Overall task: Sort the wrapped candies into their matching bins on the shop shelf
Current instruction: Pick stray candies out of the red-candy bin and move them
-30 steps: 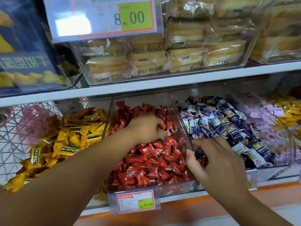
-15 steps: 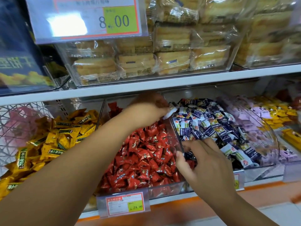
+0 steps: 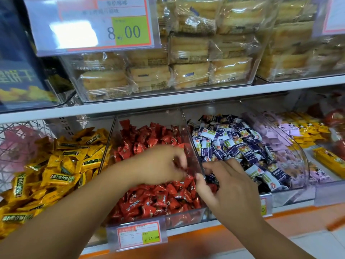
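Big picture: the shop shelf (image 3: 186, 101) holds clear bins side by side, with yellow candies (image 3: 65, 165) on the left, red candies (image 3: 149, 139) in the middle bin (image 3: 183, 217), and blue-and-white candies (image 3: 233, 139) next door. My left hand (image 3: 162, 165) is low over the red pile with fingers curled, but it's too blurry to say if I've got one. My right hand (image 3: 229, 189) is at the clear divider (image 3: 194, 152), fingertips down in the blue-and-white heap. Can't tell if anything's pinched there either. These look feather-light, crinkly and slippery, so I'd nip a stray by its crimped end.
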`<state>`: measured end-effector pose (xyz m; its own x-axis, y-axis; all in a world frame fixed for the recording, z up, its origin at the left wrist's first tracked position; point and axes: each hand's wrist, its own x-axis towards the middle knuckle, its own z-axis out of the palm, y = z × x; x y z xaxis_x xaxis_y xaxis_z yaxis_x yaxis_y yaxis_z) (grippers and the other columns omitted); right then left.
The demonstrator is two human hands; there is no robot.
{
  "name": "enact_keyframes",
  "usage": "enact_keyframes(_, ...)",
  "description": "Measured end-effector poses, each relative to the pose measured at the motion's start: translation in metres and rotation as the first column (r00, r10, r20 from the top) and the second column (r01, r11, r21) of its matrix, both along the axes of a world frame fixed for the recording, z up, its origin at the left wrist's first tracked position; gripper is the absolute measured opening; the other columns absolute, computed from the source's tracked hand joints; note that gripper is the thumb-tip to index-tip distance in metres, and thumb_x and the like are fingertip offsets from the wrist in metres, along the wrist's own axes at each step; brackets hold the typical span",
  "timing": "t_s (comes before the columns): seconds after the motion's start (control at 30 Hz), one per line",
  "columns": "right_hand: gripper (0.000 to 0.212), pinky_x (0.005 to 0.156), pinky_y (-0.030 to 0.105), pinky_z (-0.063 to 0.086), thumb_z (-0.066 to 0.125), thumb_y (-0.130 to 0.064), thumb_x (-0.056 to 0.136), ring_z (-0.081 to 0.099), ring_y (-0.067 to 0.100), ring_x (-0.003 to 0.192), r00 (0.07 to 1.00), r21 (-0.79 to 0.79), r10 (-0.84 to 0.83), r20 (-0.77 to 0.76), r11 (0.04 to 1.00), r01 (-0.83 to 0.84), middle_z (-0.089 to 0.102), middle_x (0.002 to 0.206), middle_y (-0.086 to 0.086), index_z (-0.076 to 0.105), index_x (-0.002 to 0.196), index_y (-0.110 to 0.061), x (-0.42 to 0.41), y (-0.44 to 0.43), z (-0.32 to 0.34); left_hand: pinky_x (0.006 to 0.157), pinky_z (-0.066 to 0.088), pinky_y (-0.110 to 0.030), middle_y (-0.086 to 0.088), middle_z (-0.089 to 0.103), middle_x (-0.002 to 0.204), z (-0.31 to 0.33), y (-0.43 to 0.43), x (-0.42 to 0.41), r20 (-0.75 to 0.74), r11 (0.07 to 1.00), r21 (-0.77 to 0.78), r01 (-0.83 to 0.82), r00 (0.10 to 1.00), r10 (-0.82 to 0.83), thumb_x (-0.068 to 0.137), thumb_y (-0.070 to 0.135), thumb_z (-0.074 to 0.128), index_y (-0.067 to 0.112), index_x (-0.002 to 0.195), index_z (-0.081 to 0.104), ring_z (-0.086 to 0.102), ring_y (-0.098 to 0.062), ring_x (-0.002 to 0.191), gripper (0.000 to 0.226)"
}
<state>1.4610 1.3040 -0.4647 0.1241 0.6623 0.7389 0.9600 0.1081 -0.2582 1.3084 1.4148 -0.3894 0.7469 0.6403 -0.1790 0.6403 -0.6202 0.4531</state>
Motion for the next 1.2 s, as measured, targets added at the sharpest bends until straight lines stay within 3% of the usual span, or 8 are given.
enact_keyframes(0.1,0.032,0.05,0.019,0.036,0.052,-0.039,0.085,0.058,0.016,0.075,1.0,0.009,-0.014,0.001,1.0,0.014,0.063,0.073,-0.008,0.071,0.089,-0.014,-0.001,-0.001,0.001,0.103,0.029,-0.011,0.008,0.031,0.148,-0.017,-0.016,-0.001,-0.252,0.961,-0.067,0.267,0.928,-0.275,0.082,0.031,0.073,0.03,0.136,0.048,0.031,-0.004,0.129,0.059)
enact_keyframes(0.2,0.031,0.05,0.019,0.036,0.052,-0.039,0.085,0.059,0.017,0.075,1.0,0.008,-0.018,0.003,1.0,0.018,0.062,0.072,-0.008,0.07,0.088,-0.014,-0.002,-0.001,0.001,0.116,0.024,-0.048,0.014,-0.006,0.16,-0.032,-0.013,0.0,-0.379,0.958,-0.03,0.286,0.883,-0.276,0.083,0.034,0.069,0.047,0.14,0.037,0.005,-0.016,0.147,0.067)
enact_keyframes(0.3,0.031,0.05,0.019,0.034,0.051,-0.039,0.085,0.058,0.016,0.076,1.0,-0.003,-0.022,0.006,1.0,0.022,0.062,0.072,-0.009,0.07,0.088,-0.014,-0.002,0.0,0.001,0.114,0.019,-0.06,0.013,-0.018,0.159,-0.037,-0.01,0.005,-0.526,0.956,-0.015,0.293,0.811,-0.257,0.087,0.036,0.064,0.053,0.142,0.029,-0.006,-0.019,0.148,0.068)
enact_keyframes(0.53,0.032,0.051,0.017,0.032,0.052,-0.041,0.085,0.054,0.013,0.078,1.0,-0.023,-0.024,0.002,0.999,0.024,0.061,0.073,-0.01,0.07,0.088,-0.016,-0.002,-0.001,0.0,0.099,0.041,-0.044,-0.005,0.03,0.138,-0.06,-0.011,0.011,-0.429,0.918,0.164,0.362,0.864,-0.264,0.086,0.022,0.06,0.029,0.135,0.048,0.031,-0.03,0.124,0.05)
enact_keyframes(0.8,0.032,0.051,0.022,0.037,0.052,-0.04,0.085,0.059,0.019,0.078,0.999,-0.021,-0.032,0.014,0.999,0.033,0.064,0.073,-0.006,0.071,0.089,-0.015,-0.001,-0.002,0.001,0.086,0.046,-0.027,-0.003,0.059,0.12,-0.05,0.018,0.012,-0.266,0.967,-0.001,0.256,0.932,-0.247,0.077,0.016,0.077,0.021,0.119,0.065,0.057,-0.023,0.105,0.044)
enact_keyframes(0.97,0.032,0.051,0.02,0.034,0.052,-0.039,0.085,0.059,0.019,0.074,0.999,-0.01,-0.028,0.022,1.0,0.028,0.063,0.071,-0.005,0.071,0.089,-0.013,-0.002,-0.002,0.002,0.092,0.048,-0.027,0.006,0.064,0.111,-0.036,0.042,-0.002,-0.085,0.994,-0.09,0.054,0.994,-0.062,0.078,0.017,0.078,0.032,0.101,0.066,0.061,-0.016,0.102,0.03)
enact_keyframes(1.03,0.032,0.052,0.018,0.033,0.053,-0.038,0.084,0.059,0.019,0.072,1.0,0.0,-0.02,0.016,1.0,0.02,0.062,0.071,-0.005,0.071,0.088,-0.012,-0.002,-0.002,0.002,0.101,0.043,-0.03,0.007,0.061,0.124,-0.021,0.053,-0.008,-0.017,0.998,-0.057,-0.022,1.0,0.021,0.078,0.024,0.079,0.034,0.11,0.065,0.056,-0.015,0.113,0.036)
enact_keyframes(1.2,0.033,0.05,0.02,0.037,0.052,-0.038,0.085,0.06,0.019,0.071,1.0,0.006,-0.011,0.011,1.0,0.011,0.062,0.071,-0.004,0.071,0.088,-0.011,-0.003,-0.002,0.003,0.099,0.031,-0.024,0.007,0.03,0.156,0.024,0.048,-0.019,-0.249,0.993,0.105,-0.061,0.965,0.086,0.076,0.048,0.076,0.05,0.144,0.029,0.037,-0.02,0.137,0.083)
